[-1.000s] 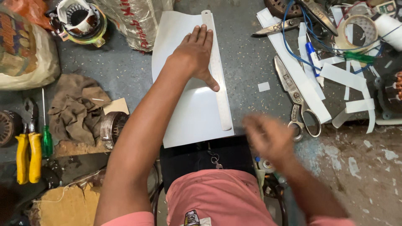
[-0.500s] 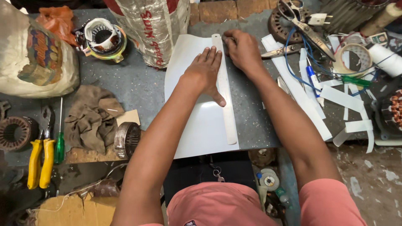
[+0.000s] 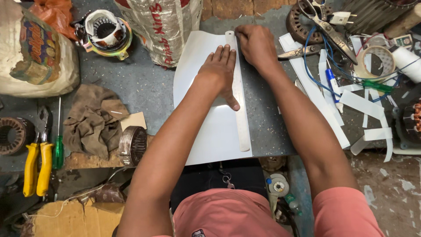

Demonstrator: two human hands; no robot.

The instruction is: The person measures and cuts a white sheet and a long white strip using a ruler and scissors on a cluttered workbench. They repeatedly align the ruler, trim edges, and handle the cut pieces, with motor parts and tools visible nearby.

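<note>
A white sheet (image 3: 206, 131) lies on the grey bench, with a long metal ruler (image 3: 241, 127) laid along its right edge. My left hand (image 3: 221, 72) presses flat on the sheet, thumb against the ruler. My right hand (image 3: 256, 46) rests at the ruler's far end, fingers curled at the sheet's top corner. What the fingers pinch there is hidden.
White paper strips (image 3: 315, 94), scissors (image 3: 326, 24), a tape roll (image 3: 375, 61) and blue wire crowd the right side. A sack (image 3: 164, 26) and motor stator (image 3: 105, 30) stand at the back; a rag (image 3: 94, 118), yellow pliers (image 3: 35, 164) and a green screwdriver (image 3: 58, 151) lie left.
My right hand rose from near the scissors by my lap to the far end of the ruler. My left hand stayed pressed on the sheet.
</note>
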